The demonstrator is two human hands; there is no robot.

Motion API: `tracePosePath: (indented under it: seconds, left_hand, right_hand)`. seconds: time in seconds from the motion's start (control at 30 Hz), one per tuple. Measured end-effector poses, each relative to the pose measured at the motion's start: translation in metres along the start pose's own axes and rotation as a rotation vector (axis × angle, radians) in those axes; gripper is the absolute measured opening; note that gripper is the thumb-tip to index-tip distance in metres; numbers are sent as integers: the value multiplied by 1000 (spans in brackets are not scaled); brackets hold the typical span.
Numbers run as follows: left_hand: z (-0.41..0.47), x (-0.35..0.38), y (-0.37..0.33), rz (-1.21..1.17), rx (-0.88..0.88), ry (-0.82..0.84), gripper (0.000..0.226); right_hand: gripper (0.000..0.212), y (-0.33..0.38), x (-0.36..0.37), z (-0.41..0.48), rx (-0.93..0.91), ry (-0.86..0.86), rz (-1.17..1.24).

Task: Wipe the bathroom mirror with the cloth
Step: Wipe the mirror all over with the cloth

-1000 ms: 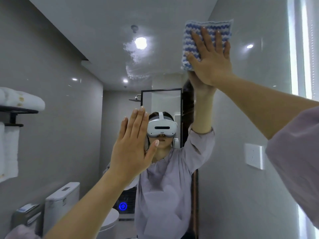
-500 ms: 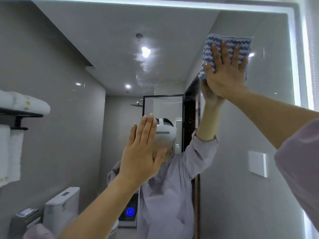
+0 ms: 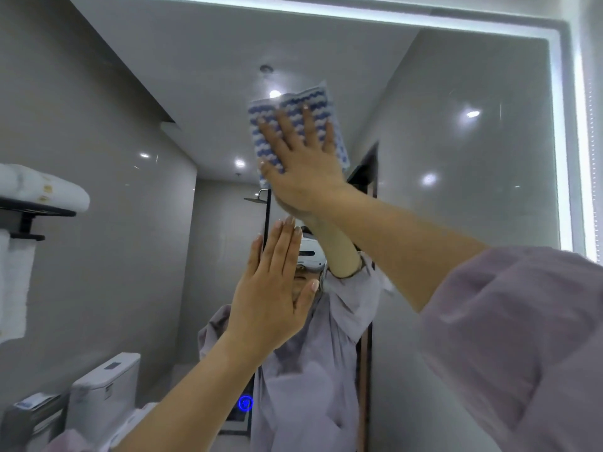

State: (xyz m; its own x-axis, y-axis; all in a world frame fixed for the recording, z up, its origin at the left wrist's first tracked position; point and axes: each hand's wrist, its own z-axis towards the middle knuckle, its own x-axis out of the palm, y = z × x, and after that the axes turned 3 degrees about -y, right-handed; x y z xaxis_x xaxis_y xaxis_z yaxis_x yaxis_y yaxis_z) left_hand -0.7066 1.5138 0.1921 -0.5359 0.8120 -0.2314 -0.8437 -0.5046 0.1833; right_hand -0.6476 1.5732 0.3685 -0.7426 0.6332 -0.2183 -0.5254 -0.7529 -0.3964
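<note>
Looking up at one mirror (image 3: 456, 151), filling nearly the whole view.

Showing in the reflection at far left: two white towels, one rolled towel (image 3: 42, 190) lying on one black shelf (image 3: 36, 211), one hanging towel (image 3: 14, 285) dangling under it. Standing lower down, also reflected: one white toilet (image 3: 104, 383), with one grey holder (image 3: 32, 411) just beside it on the left.

Reaching up from the bottom edge: one left hand (image 3: 270, 288), empty, held flat with fingers straight and close together, palm facing the glass; touching it or not, cannot tell. Glowing low behind that forearm: one small blue light (image 3: 245, 403).

Pressing flat against the upper middle of the mirror: one right hand (image 3: 303, 164), fingers straight and fanned wide, pinning one cloth (image 3: 313, 99), blue and white in wavy stripes, between palm and glass. Meeting that hand from below: its reflected arm, belonging to one reflected person wearing a pale lilac shirt and one white headset (image 3: 310, 252).

Crossing the right half of the view: one lilac sleeve (image 3: 522, 337), sitting back off the bare forearm. Running along the top and right edges of the mirror: one lit white strip (image 3: 569, 125).

Reflecting glossy grey walls, a grey ceiling and several small round lights.
</note>
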Motion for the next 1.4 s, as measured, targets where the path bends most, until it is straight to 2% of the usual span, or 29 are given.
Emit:
tracePosePath:
  seconds: [0.17,0.53,0.77,1.23,1.4]
  left_hand:
    - [0,-4,-1,11,-1,-13,73]
    - [1,-8,-1,1,12,8,75]
    - [-1,-5,1,-6,27,1,74]
    - [-1,-5,0,14,30,8,76]
    - [-1,-3,-1,27,27,3,76]
  right_hand:
    - [63,26,8,-8,-143,11,-3]
    - [62,1,10,-14,-128,-32,-22]
    - [62,-57,0,-33,-27,-42,-48]
    - [66,-200,-10,-90,316,-49,-81]
    - [66,-212,-9,-98,367,-61,-73]
